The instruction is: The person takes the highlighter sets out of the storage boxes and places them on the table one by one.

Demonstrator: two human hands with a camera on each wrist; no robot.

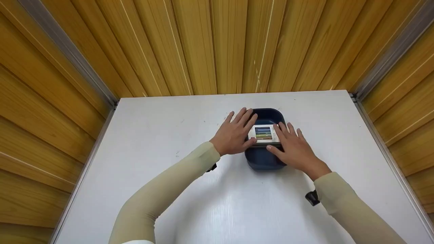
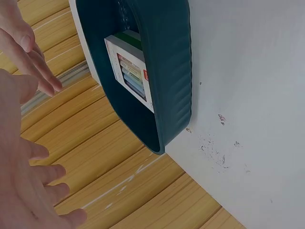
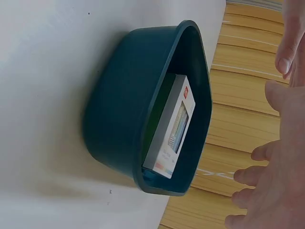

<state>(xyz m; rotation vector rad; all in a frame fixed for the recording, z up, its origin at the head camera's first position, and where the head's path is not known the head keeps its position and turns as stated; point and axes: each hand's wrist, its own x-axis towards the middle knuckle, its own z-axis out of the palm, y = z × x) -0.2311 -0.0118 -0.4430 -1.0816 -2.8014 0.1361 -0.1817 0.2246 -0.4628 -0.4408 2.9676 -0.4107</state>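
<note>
A dark blue-green plastic basin [image 1: 266, 162] stands on the white table. Inside it lies a white box [image 1: 263, 139] whose window shows a row of coloured sticks, like markers or crayons. Under that box, a green layer [image 3: 159, 114] shows in the right wrist view. My left hand [image 1: 233, 135] hovers over the basin's left side, fingers spread. Over the right side is my right hand [image 1: 297, 149], its fingers spread too. Both wrist views show a gap between the hands and the basin, and neither hand holds anything.
Yellow wood-look panels [image 1: 227, 47] rise behind the white table [image 1: 162, 135] and along both sides. Grey metal strips [image 1: 74, 54] run along the corners. Small dark marks [image 2: 221, 119] dot the tabletop.
</note>
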